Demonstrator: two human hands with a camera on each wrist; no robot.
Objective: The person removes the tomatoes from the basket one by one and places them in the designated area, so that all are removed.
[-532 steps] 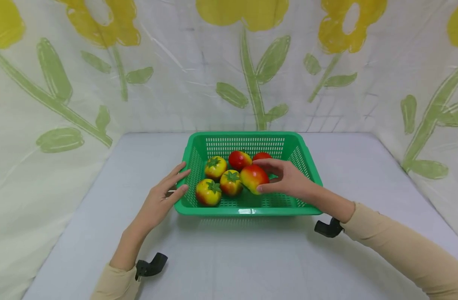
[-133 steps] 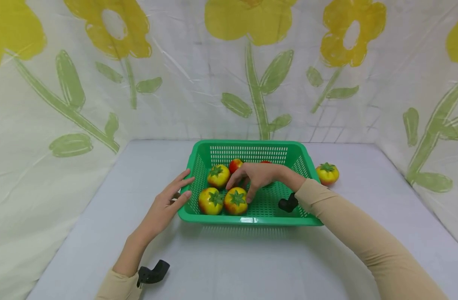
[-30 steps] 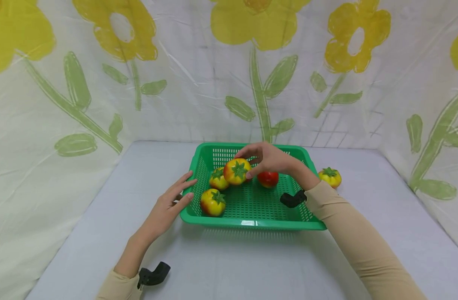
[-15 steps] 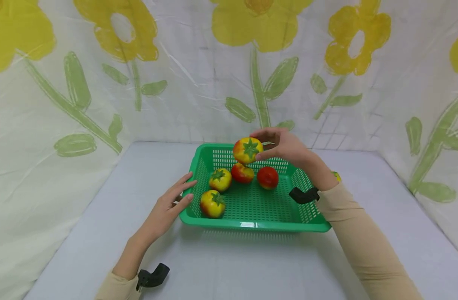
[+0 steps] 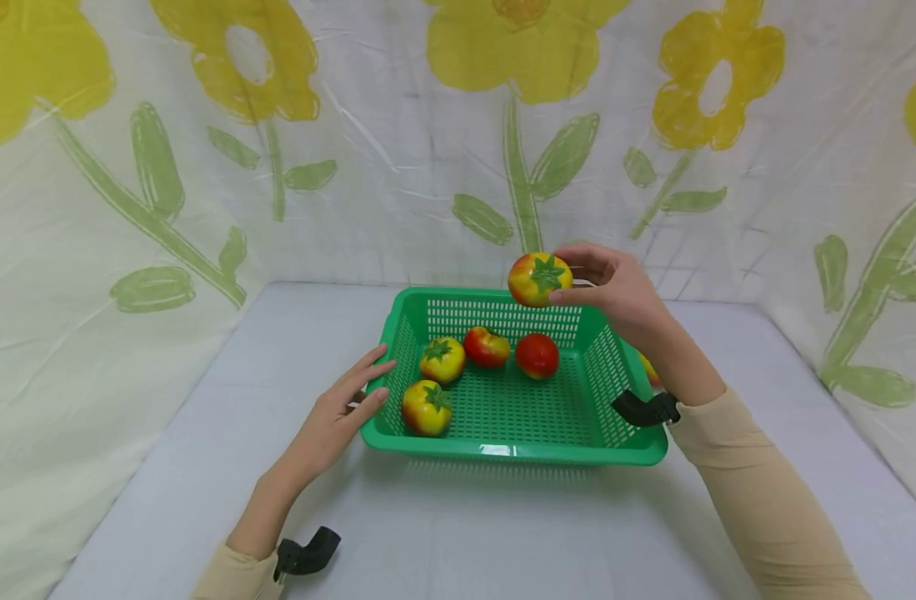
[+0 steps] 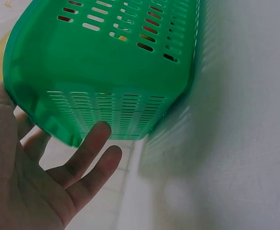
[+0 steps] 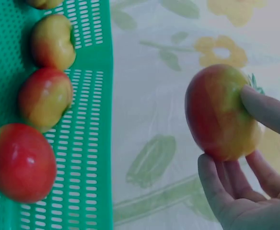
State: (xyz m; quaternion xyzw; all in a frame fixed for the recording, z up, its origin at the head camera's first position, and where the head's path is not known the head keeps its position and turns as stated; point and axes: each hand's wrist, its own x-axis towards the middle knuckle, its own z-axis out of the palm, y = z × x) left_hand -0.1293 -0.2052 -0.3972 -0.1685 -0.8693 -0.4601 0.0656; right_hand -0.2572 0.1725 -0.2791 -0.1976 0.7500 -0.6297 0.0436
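Note:
My right hand (image 5: 623,292) pinches a yellow-red tomato (image 5: 536,279) with a green star-shaped calyx, held up over the far rim of the green basket (image 5: 503,452). In the right wrist view thumb and fingers grip that tomato (image 7: 221,115) from its sides. My left hand (image 5: 337,417) lies at the basket's left rim, fingers loosely extended; the left wrist view shows its fingers (image 6: 89,148) beside the basket wall (image 6: 106,62). Inside the basket are a front-left tomato (image 5: 426,408), another tomato (image 5: 442,361) behind it, a red-yellow fruit (image 5: 487,347) and a red fruit (image 5: 537,357).
Right of the basket, another yellow-red tomato (image 5: 649,368) on the table is mostly hidden by my right wrist. The white table (image 5: 465,533) ends at a hanging cloth (image 5: 352,208) painted with flowers. Black wrist cameras (image 5: 307,552) sit on both wrists.
Over the last second my right hand has raised the tomato out of the basket and rightward, uncovering the red-yellow fruit. Earlier, another tomato came to lie right of the basket. The left hand stays put.

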